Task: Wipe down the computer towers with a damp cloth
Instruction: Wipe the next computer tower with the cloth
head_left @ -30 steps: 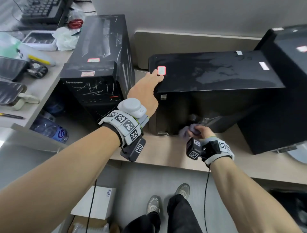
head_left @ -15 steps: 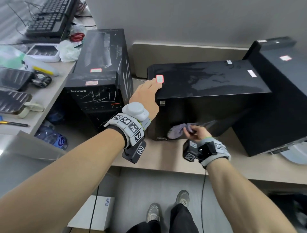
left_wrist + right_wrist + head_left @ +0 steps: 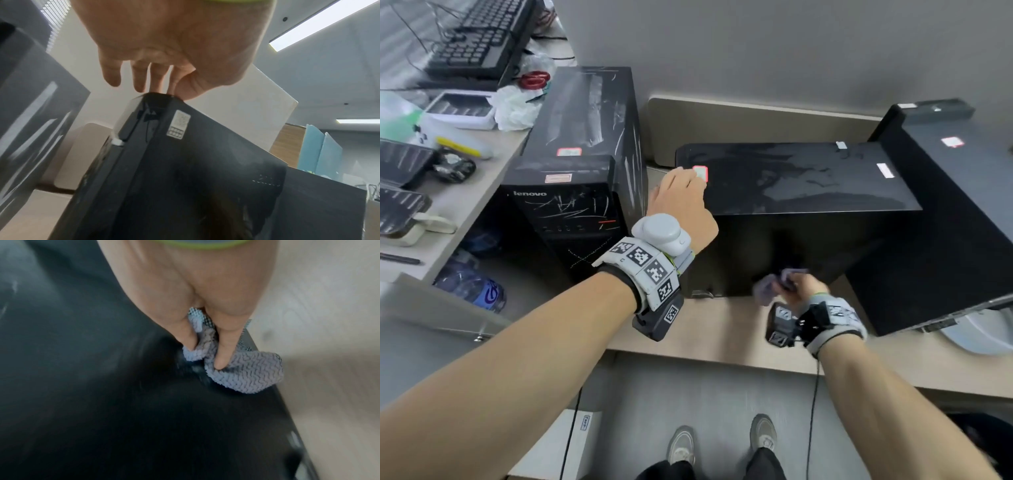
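Three black computer towers stand on a beige desk. The middle tower (image 3: 791,185) has damp streaks on its top panel. My left hand (image 3: 681,202) rests on its near left top corner, fingers straight over the edge, as the left wrist view shows (image 3: 152,78). My right hand (image 3: 796,286) grips a bunched lilac-grey cloth (image 3: 770,284) and presses it low against the tower's dark side panel (image 3: 102,386). In the right wrist view the fingers (image 3: 224,344) curl round the cloth (image 3: 246,374) near the panel's lower edge.
A scratched Lenovo tower (image 3: 575,185) stands at the left, a third tower (image 3: 955,212) at the right. The side desk holds a keyboard (image 3: 479,41), crumpled tissue (image 3: 515,106) and phones. A water bottle (image 3: 472,287) lies beside it. My shoes (image 3: 681,445) show below the desk edge.
My right hand has slid the cloth along the lower side panel of the middle tower, left then back right. The left hand stays on the top corner. The head view tilted down slightly.
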A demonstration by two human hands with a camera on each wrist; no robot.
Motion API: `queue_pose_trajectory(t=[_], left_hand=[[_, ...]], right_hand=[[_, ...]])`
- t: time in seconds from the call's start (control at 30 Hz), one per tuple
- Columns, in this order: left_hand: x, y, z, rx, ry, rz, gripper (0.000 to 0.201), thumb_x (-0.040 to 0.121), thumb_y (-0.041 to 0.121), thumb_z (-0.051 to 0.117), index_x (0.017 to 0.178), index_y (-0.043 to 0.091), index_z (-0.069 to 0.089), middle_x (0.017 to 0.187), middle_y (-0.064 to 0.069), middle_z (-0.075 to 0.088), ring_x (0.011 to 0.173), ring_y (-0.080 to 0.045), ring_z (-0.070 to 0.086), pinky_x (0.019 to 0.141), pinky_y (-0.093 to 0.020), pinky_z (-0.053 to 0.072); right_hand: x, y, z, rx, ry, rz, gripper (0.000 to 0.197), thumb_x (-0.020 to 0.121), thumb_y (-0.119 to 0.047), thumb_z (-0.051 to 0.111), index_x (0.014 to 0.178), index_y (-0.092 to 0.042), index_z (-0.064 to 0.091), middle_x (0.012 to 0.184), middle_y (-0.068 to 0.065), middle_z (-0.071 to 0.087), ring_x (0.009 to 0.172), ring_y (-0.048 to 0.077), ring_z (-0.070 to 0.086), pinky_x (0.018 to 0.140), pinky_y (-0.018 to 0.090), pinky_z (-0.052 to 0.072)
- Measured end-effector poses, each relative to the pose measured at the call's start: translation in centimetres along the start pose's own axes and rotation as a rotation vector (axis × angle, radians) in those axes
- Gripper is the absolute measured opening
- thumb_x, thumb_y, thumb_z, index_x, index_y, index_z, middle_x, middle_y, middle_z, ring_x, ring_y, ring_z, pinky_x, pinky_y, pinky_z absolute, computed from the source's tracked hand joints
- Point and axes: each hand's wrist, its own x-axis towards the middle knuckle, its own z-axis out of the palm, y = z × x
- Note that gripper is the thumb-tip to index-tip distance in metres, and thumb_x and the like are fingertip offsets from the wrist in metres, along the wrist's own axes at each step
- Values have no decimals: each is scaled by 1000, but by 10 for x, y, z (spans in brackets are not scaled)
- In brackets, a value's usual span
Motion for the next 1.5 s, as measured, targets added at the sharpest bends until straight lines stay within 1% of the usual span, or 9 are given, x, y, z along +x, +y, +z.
queue_pose_trajectory(t=[0.2, 0.4, 0.57, 0.73, 0.8, 1.07, 1.2, 1.33, 1.5], left_hand=[[2, 29, 23, -11, 11, 129, 37, 89, 16, 54, 125, 7, 59, 139, -10, 50, 137, -29, 37, 114, -42, 26], [-1, 30, 36, -17, 81, 90, 35, 86, 23, 47, 114, 11, 63, 125, -5, 60, 122, -26, 52, 102, -42, 40], [1, 37, 38, 4, 140, 81, 34, 81, 22, 43, 106, 12, 64, 115, -3, 63, 109, -27, 57, 92, -40, 44], [2, 39, 38, 23, 151, 95, 34, 80, 23, 41, 106, 13, 62, 111, -1, 62, 104, -25, 55, 90, -38, 44], [2, 37, 39, 27, 152, 87, 34, 80, 23, 42, 106, 13, 62, 111, -1, 62, 103, -25, 56, 89, -38, 44], [4, 46, 39, 82, 161, 15, 33, 75, 21, 42, 101, 15, 61, 106, -2, 60, 109, -26, 52, 86, -36, 41], [3, 46, 39, 87, 169, 22, 31, 74, 19, 42, 99, 15, 61, 104, -1, 59, 108, -26, 52, 85, -35, 40], [3, 47, 37, 103, 158, 30, 33, 75, 20, 40, 100, 13, 61, 104, -4, 59, 103, -27, 53, 82, -36, 41], [6, 60, 34, 245, 101, -12, 33, 74, 17, 43, 104, 11, 57, 105, -9, 55, 102, -31, 49, 81, -40, 41]], right_hand=[[-14, -25, 6, 236, -152, 11, 15, 90, 13, 39, 94, 1, 48, 100, 22, 53, 90, 36, 58, 61, 47, 58], [22, -35, -48, 89, 4, 101, 14, 96, 1, 39, 85, -5, 46, 115, 14, 46, 79, 21, 56, 57, 25, 58], [20, 10, -9, -78, -120, 219, 7, 95, 1, 41, 97, -3, 46, 89, 11, 48, 74, 19, 54, 59, 25, 55], [9, -14, 1, 6, -282, 250, 34, 99, 0, 31, 75, 8, 54, 56, 16, 59, 46, 21, 61, 50, 24, 53], [9, -37, -17, 63, -294, 206, 41, 100, 0, 29, 70, 6, 56, 49, 11, 59, 53, 19, 62, 59, 23, 54], [-32, -64, 7, 228, -403, 18, 13, 87, 15, 46, 91, 11, 58, 81, 23, 65, 72, 30, 70, 66, 39, 60], [-7, -50, -13, 120, -246, 5, 23, 84, 12, 52, 107, 12, 56, 112, 27, 61, 99, 32, 65, 72, 37, 59], [15, -47, -47, -47, 12, 61, 14, 92, 5, 44, 84, -6, 47, 93, 11, 51, 76, 20, 56, 54, 24, 57], [14, -56, -42, -14, -35, 141, 10, 91, 6, 46, 90, 1, 54, 92, 20, 58, 68, 27, 65, 47, 32, 57]])
